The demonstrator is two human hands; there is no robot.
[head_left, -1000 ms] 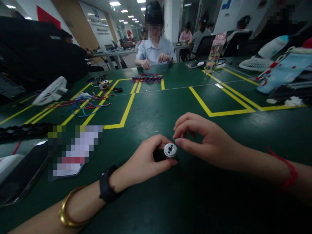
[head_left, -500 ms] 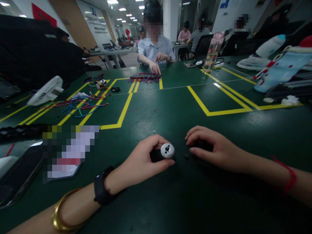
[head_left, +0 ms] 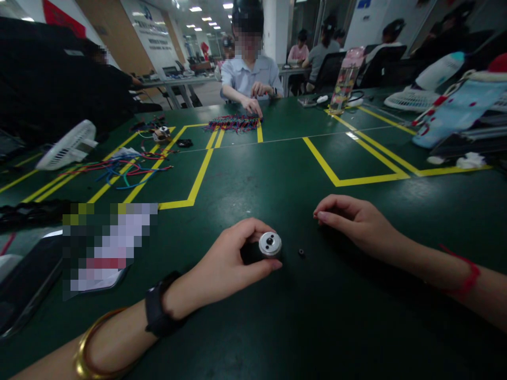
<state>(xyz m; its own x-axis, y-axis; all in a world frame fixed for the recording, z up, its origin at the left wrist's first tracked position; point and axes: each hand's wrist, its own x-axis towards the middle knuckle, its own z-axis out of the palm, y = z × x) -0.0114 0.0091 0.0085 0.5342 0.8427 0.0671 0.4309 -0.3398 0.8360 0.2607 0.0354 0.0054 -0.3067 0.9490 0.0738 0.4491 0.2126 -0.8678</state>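
Note:
My left hand (head_left: 233, 257) is wrapped round a small silver motor (head_left: 270, 244), which stands upright on the green table. The motor's round top face shows a dark centre and two small holes. To the right of it, apart from both hands, lies a tiny black ring-like part (head_left: 301, 253). My right hand (head_left: 348, 219) is off to the right, above the table, with thumb and fingertips pressed together. Whatever may be between those fingertips is too small to make out.
A phone (head_left: 31, 285) and a pixelated flat item (head_left: 114, 248) lie at left. Loose wires (head_left: 134, 169) and a white fan (head_left: 69, 145) are beyond them. Opposite, a person handles a wire bundle (head_left: 233, 123). A clear bottle (head_left: 346, 84) and blue bottle (head_left: 455, 116) stand right.
My right hand has moved away from the tiny black part, up and to the right, and its fingertips have closed together. My left hand keeps its hold on the motor.

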